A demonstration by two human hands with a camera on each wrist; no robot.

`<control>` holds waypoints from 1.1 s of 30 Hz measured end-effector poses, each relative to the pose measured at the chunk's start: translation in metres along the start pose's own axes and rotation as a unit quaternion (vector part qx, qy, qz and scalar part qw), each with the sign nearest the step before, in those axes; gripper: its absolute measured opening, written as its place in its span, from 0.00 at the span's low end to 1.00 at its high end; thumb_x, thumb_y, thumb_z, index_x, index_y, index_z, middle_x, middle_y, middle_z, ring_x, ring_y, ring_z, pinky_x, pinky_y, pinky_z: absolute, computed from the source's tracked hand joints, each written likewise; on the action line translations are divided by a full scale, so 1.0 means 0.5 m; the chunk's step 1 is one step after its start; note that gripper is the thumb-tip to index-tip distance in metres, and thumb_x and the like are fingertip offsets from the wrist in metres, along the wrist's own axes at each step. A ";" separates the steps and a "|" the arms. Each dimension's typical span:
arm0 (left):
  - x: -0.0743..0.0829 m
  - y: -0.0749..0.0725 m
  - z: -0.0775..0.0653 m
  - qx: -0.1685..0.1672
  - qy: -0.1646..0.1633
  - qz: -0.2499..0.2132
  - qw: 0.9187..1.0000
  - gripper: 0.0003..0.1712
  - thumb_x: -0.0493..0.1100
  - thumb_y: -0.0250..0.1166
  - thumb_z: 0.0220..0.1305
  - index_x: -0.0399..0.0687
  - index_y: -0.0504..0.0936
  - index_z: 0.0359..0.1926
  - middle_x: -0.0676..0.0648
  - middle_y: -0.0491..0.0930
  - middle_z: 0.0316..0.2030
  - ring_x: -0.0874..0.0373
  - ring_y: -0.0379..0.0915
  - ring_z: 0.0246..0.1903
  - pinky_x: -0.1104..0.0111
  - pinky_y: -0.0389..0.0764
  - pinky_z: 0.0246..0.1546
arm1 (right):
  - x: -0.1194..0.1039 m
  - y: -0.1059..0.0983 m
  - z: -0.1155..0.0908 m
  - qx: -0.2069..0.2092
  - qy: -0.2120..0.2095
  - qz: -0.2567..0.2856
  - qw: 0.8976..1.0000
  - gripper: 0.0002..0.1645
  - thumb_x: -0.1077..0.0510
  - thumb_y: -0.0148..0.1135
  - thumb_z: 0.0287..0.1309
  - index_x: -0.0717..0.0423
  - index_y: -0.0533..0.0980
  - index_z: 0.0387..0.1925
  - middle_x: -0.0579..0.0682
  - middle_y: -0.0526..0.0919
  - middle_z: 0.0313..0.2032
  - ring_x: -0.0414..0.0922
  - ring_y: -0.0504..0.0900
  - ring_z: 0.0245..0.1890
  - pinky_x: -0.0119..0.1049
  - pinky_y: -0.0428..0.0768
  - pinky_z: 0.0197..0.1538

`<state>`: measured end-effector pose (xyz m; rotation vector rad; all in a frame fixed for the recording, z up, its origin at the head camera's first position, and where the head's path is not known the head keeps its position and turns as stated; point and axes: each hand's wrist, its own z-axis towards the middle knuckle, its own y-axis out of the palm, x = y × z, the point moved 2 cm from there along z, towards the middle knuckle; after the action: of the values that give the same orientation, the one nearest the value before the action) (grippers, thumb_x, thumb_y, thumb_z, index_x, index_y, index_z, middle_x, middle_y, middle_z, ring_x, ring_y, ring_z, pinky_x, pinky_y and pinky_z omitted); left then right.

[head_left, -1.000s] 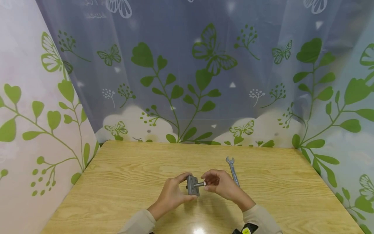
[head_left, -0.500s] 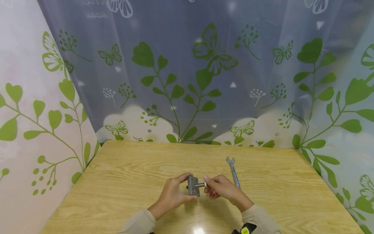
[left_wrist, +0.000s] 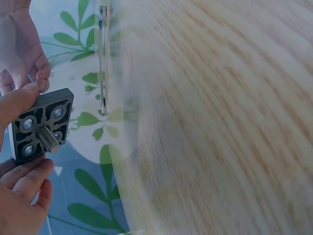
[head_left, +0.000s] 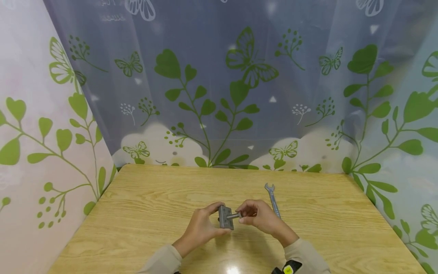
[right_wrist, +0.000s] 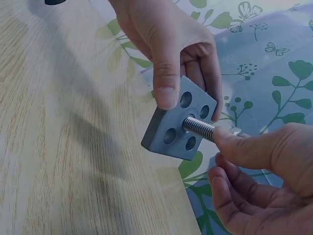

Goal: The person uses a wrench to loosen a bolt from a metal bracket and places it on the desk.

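Observation:
My left hand [head_left: 201,225] grips a square grey plate [head_left: 223,217] by two opposite edges, above the wooden table. The plate has round holes near its corners, and a threaded bolt [head_left: 234,215] runs through its middle. In the left wrist view the threaded end of the bolt [left_wrist: 48,139] sticks out of the plate's ribbed side. My right hand [head_left: 261,217] pinches the bolt's head between thumb and fingers, to the right of the plate. From the right wrist camera, the thumb [right_wrist: 244,147] covers most of the head, with bare thread [right_wrist: 198,127] between it and the plate.
An open-end wrench [head_left: 273,201] lies on the wooden table [head_left: 154,201] just beyond my right hand. Curtains printed with leaves and butterflies [head_left: 205,95] stand along the table's back and sides.
The right hand's fingers have rolled around the bolt's head: half a second ago the thumb was on top, and now it is low again with the fingers above. The left hand and plate barely moved.

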<state>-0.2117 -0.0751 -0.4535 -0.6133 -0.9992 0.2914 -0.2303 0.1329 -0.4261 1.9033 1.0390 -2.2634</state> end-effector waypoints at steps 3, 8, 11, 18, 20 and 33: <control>-0.001 -0.001 0.000 0.000 -0.001 -0.001 1.000 0.40 0.41 0.81 0.39 0.38 0.76 0.56 0.39 0.83 0.48 0.46 0.80 0.48 0.55 0.81 0.50 | 0.000 0.000 0.001 0.004 -0.005 -0.005 1.000 0.10 0.66 0.67 0.55 0.61 0.80 0.41 0.51 0.80 0.32 0.45 0.77 0.32 0.32 0.79 0.34; 0.000 -0.002 0.000 0.001 -0.003 0.002 1.000 0.39 0.42 0.81 0.39 0.38 0.77 0.56 0.40 0.83 0.48 0.47 0.81 0.48 0.56 0.81 0.50 | -0.001 0.001 0.000 0.002 -0.005 -0.005 1.000 0.11 0.66 0.67 0.54 0.62 0.80 0.41 0.51 0.79 0.32 0.44 0.77 0.31 0.31 0.78 0.33; 0.000 -0.002 -0.002 0.001 -0.005 0.002 1.000 0.39 0.42 0.81 0.39 0.38 0.77 0.56 0.40 0.83 0.47 0.47 0.80 0.48 0.56 0.81 0.50 | -0.002 0.000 -0.002 -0.011 0.006 -0.003 1.000 0.13 0.62 0.68 0.56 0.62 0.79 0.43 0.51 0.79 0.32 0.44 0.77 0.31 0.33 0.78 0.32; 0.003 -0.001 -0.002 0.001 0.000 0.014 1.000 0.40 0.43 0.81 0.39 0.37 0.77 0.56 0.39 0.82 0.48 0.46 0.80 0.49 0.58 0.81 0.51 | 0.001 0.002 -0.007 -0.031 0.077 0.046 0.996 0.28 0.44 0.51 0.69 0.68 0.78 0.42 0.56 0.82 0.33 0.50 0.82 0.35 0.47 0.84 0.42; 0.004 0.000 -0.002 0.003 0.004 0.019 1.000 0.40 0.42 0.81 0.38 0.37 0.77 0.56 0.39 0.82 0.48 0.46 0.80 0.49 0.59 0.81 0.51 | 0.004 0.003 -0.008 -0.029 0.092 0.058 0.994 0.33 0.41 0.47 0.70 0.70 0.79 0.38 0.56 0.83 0.31 0.49 0.83 0.32 0.46 0.85 0.40; 0.002 0.008 -0.004 -0.002 0.019 0.022 1.000 0.40 0.41 0.81 0.38 0.36 0.77 0.55 0.40 0.83 0.47 0.47 0.80 0.48 0.59 0.81 0.50 | -0.001 0.000 -0.009 -0.033 0.094 0.051 0.994 0.21 0.49 0.59 0.65 0.65 0.78 0.33 0.50 0.81 0.25 0.42 0.79 0.26 0.41 0.83 0.34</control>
<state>-0.2090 -0.0721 -0.4560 -0.6425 -0.9504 0.3166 -0.2261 0.1350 -0.4258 2.1207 0.9951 -2.0024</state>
